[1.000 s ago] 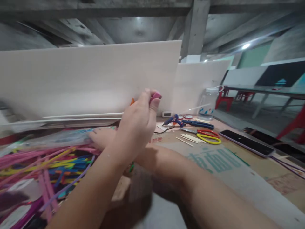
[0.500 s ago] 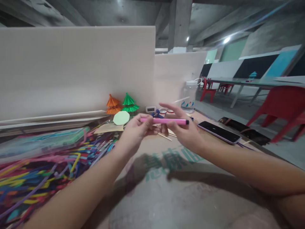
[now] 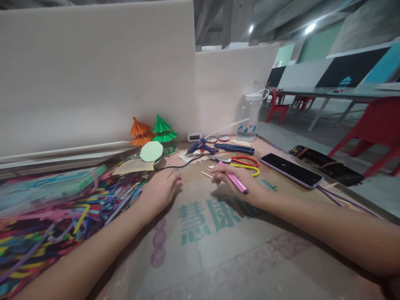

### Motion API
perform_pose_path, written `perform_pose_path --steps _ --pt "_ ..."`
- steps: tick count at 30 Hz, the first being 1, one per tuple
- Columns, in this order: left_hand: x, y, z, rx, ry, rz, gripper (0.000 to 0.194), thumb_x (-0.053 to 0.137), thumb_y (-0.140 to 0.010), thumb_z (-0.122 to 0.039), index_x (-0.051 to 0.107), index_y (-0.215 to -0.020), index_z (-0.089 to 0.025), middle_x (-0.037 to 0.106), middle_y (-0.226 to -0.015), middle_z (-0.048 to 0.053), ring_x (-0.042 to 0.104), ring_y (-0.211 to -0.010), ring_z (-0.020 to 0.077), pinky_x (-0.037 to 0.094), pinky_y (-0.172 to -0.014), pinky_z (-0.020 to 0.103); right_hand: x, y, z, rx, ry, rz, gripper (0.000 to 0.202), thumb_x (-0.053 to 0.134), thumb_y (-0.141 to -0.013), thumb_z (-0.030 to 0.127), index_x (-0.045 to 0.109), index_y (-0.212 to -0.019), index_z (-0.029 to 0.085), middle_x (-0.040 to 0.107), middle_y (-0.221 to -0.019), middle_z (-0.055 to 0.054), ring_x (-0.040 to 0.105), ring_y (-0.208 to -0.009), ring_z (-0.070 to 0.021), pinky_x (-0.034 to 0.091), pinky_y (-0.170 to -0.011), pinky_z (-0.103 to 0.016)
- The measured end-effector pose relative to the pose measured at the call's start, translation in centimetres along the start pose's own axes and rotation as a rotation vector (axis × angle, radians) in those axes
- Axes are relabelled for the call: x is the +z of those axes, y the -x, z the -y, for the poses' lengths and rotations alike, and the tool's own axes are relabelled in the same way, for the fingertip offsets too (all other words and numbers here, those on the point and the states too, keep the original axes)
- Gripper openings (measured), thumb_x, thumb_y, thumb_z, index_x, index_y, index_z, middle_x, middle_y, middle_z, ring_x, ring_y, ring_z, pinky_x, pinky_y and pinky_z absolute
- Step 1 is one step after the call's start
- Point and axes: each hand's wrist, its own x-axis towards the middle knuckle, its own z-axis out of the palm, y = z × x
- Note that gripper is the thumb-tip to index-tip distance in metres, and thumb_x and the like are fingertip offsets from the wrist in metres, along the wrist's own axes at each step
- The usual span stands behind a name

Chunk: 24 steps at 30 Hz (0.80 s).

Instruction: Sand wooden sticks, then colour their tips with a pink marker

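Observation:
A pink marker (image 3: 236, 183) with a dark end slants across my right hand (image 3: 245, 183), held in its bent fingers just above the cardboard-covered table (image 3: 200, 262). My left hand (image 3: 161, 187) rests low over the table near the craft pile, its fingers curled together and nothing visible in them. Beyond it are a pale green octagonal piece (image 3: 151, 151) and a tan sheet (image 3: 133, 166). Ahead of my right hand lie orange-handled scissors (image 3: 245, 160), a yellow hooked piece (image 3: 250, 167) and small wooden sticks (image 3: 206, 173).
Colourful pipe cleaners (image 3: 62, 225) and a plastic case (image 3: 53, 187) fill the left. At the back stand orange (image 3: 139, 131) and green (image 3: 163, 130) pleated towers, a blue glue gun (image 3: 200, 146) and a water bottle (image 3: 249, 118). A phone (image 3: 290, 170) lies right.
My hands have moved apart and lower. The left hand has let go of the pink marker, which stays in my right hand and now points downward. The view has tilted down slightly.

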Motion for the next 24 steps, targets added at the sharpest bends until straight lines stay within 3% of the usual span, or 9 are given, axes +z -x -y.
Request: perform_pose_path --steps 3,7,9,14,18,21,24 --pt "1.0 -0.1 1.7 -0.057 -0.013 -0.019 0.037 0.036 -0.104 -0.035 0.068 -0.106 -0.016 0.068 -0.107 0.016 0.062 -0.099 0.031 0.048 -0.089 0.045 -0.4 -0.7 -1.7 0.028 0.348 0.01 0.014 0.059 -0.095 0.035 0.058 -0.095 0.021 0.068 -0.096 -0.01 0.065 -0.088 -0.027 0.049 -0.08 -0.042" --pt "2.0 0.2 2.2 -0.106 0.006 -0.033 0.035 0.037 -0.101 -0.03 0.069 -0.106 -0.017 0.068 -0.104 0.014 0.061 -0.098 0.0292 0.049 -0.09 0.045 -0.6 -0.7 -2.9 0.052 0.634 0.105 0.042 0.078 -0.081 0.046 0.054 -0.1 0.018 0.065 -0.106 -0.017 0.061 -0.1 -0.034 0.047 -0.084 -0.044" --pt "2.2 0.2 2.2 -0.117 0.024 -0.036 0.033 0.038 -0.099 -0.024 0.069 -0.11 -0.018 0.068 -0.106 0.013 0.061 -0.101 0.0283 0.049 -0.092 0.044 -0.4 -0.7 -3.2 0.103 0.687 0.145 0.042 0.077 -0.083 0.046 0.054 -0.101 0.017 0.064 -0.102 -0.016 0.06 -0.097 -0.0334 0.046 -0.082 -0.042" --pt "2.4 0.1 2.1 -0.146 0.062 -0.029 0.033 0.041 -0.095 -0.02 0.069 -0.112 -0.016 0.069 -0.107 0.013 0.062 -0.104 0.0296 0.05 -0.093 0.044 0.0 -1.2 -4.9 0.112 0.611 0.136 0.016 0.067 -0.089 0.026 0.055 -0.097 0.019 0.065 -0.098 -0.012 0.06 -0.093 -0.0274 0.045 -0.08 -0.036" --pt "2.5 0.1 2.4 -0.151 0.095 -0.025 0.034 0.04 -0.098 -0.023 0.069 -0.116 -0.017 0.068 -0.114 0.013 0.061 -0.109 0.0288 0.048 -0.099 0.044 0.3 -1.8 -5.5 0.004 0.476 0.157 0.004 0.057 -0.09 0.017 0.055 -0.092 0.019 0.064 -0.092 -0.008 0.059 -0.087 -0.0228 0.044 -0.077 -0.032" --pt "2.7 0.2 2.6 -0.157 0.111 -0.026 0.034 0.04 -0.098 -0.021 0.069 -0.116 -0.016 0.067 -0.115 0.013 0.06 -0.111 0.0284 0.047 -0.1 0.043 2.0 -2.7 -4.6 -0.1 0.454 0.2 0.009 0.056 -0.086 0.01 0.056 -0.089 0.019 0.062 -0.089 -0.007 0.057 -0.084 -0.0215 0.042 -0.076 -0.031" --pt "2.8 0.2 2.7 -0.165 0.114 -0.042 0.034 0.041 -0.096 -0.018 0.069 -0.115 -0.015 0.067 -0.114 0.014 0.06 -0.109 0.0288 0.048 -0.099 0.044 5.2 -4.4 -3.5 -0.16 0.415 0.26 0.015 0.057 -0.082 0.005 0.056 -0.086 0.02 0.061 -0.086 -0.005 0.054 -0.08 -0.0199 0.04 -0.073 -0.029"
